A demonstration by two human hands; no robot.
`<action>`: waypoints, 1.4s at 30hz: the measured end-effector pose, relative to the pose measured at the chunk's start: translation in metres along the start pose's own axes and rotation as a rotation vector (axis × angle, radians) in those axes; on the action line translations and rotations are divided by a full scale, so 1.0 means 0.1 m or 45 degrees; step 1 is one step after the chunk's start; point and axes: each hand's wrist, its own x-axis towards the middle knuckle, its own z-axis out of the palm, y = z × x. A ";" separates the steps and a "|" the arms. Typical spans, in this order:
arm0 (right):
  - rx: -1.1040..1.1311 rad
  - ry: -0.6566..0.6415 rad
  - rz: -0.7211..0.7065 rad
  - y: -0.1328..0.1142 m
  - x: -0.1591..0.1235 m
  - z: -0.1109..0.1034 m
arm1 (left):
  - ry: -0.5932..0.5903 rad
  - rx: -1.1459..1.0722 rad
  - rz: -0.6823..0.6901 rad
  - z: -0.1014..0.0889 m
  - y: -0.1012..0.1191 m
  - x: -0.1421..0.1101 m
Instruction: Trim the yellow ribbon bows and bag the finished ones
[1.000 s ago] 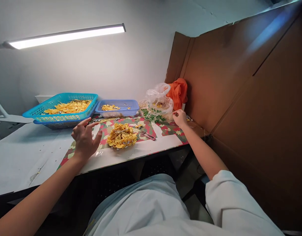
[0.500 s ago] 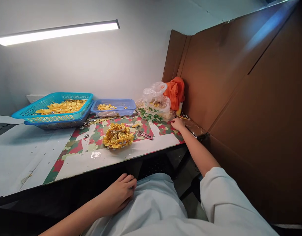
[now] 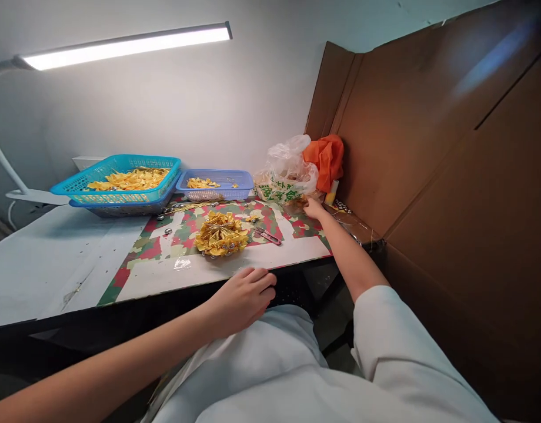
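Note:
My left hand [image 3: 250, 294] hovers above my lap at the table's front edge, its fingers curled in; whatever they may hold is hidden. Stretched out to the back right, my right hand [image 3: 313, 208] has its fingers closed beside the crinkled clear plastic bag [image 3: 292, 181] with green print. What lies between those fingertips is too small to make out. A round bundle of gold petals on wire stems [image 3: 221, 234], with silver beads along its lower side, sits on the table. Right of it lie small red-handled thread snips [image 3: 267, 235].
A turquoise basket [image 3: 116, 194] of gold petals is stacked on a blue one at the left. Beside it stands a smaller periwinkle basket [image 3: 215, 192]. Orange cloth [image 3: 327, 158] lies behind the bag. A tall cardboard wall [image 3: 411, 147] bounds the right side; a lamp [image 3: 129, 47] hangs above.
My left hand has risen from my lap toward the table edge, moving up and right. My right hand has shifted slightly deeper beside the plastic bag. The camera view has tilted and turned slightly.

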 end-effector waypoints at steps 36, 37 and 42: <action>1.035 1.013 -0.564 -0.52 -0.37 -0.81 | 0.333 -0.319 -0.319 -0.07 -0.18 -0.14; 1.110 0.962 -0.633 -0.61 -0.49 -0.90 | 0.421 -0.372 -0.356 -0.10 -0.19 -0.12; 1.268 0.629 -0.752 -1.09 -1.11 -1.30 | 0.978 -0.498 -0.756 -0.33 -0.51 0.07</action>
